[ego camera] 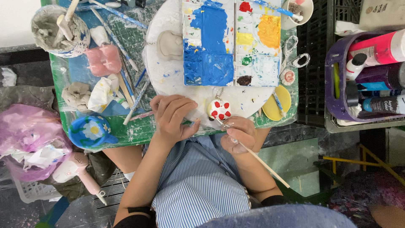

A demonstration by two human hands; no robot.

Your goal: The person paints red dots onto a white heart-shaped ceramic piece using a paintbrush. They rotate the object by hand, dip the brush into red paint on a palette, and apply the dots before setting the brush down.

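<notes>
Our right hand (238, 134) grips the brush (253, 154) at the red-dotted charm (219, 109); our left hand (173, 118) rests curled beside it, holding nothing. 1 slip smears wet paint.

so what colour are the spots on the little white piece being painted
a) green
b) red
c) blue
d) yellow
b: the small white piece at the table edge carries red spots, and the right hand holds a thin brush to it.

Small white charm (219, 109) with red spots, lying flat at table edge, thin wooden brush (253, 154) slanting, tip touching charm
</notes>
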